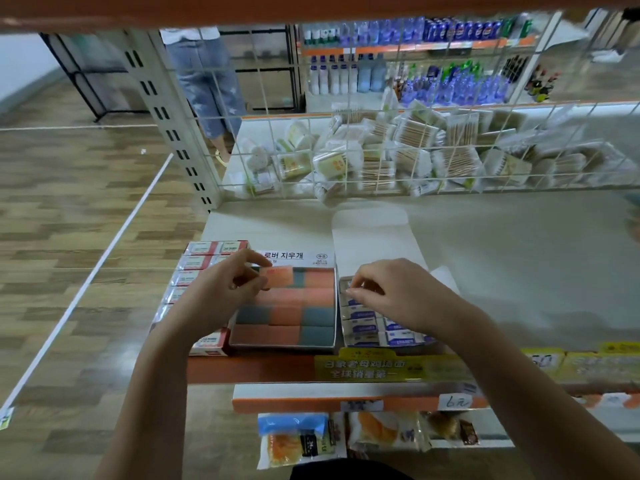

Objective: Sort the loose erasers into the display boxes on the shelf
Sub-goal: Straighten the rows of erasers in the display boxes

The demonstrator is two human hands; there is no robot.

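Two hands work over the shelf, the left hand pinching an orange eraser above the middle box, seemingly to slot it in, while the right hand pinches a white eraser in the right box.

Left hand pinches orange eraser over display box.

Beyond both hands the white shelf lies bare to the wire grid, which closes off the back. The upright flap stands just behind the right hand. Stacked red boxes crowd the left hand on its outer side.
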